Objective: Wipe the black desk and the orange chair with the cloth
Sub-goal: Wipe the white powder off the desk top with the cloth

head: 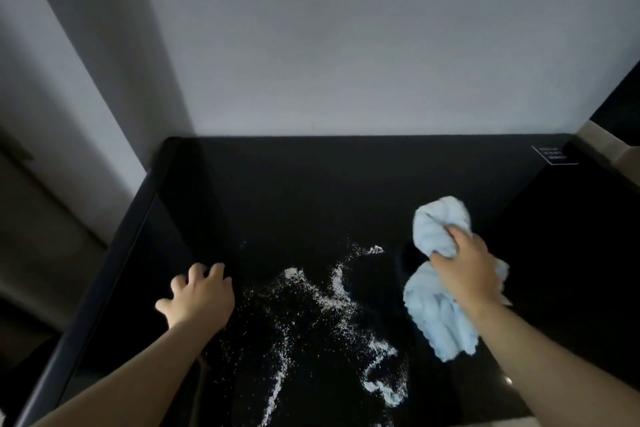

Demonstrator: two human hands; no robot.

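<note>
A pale blue cloth (437,308) hangs bunched in a person's right hand (465,269) above the right side of the black desk (277,191), one wad pushing up past the knuckles and a longer fold drooping below the wrist. The fingers are curled tight around the fabric. To the hand's left, white powder (332,302) lies scattered in streaks and clumps across the middle of the glossy desktop, reaching toward the near edge. On the far side of the spill, the left hand (199,295) rests with fingers spread and bent, fingertips on the desk surface, holding nothing. A small white-outlined label (554,155) sits at the desk's far right corner; its lines of print are too small to read. The desk backs onto a grey wall (346,45).
</note>
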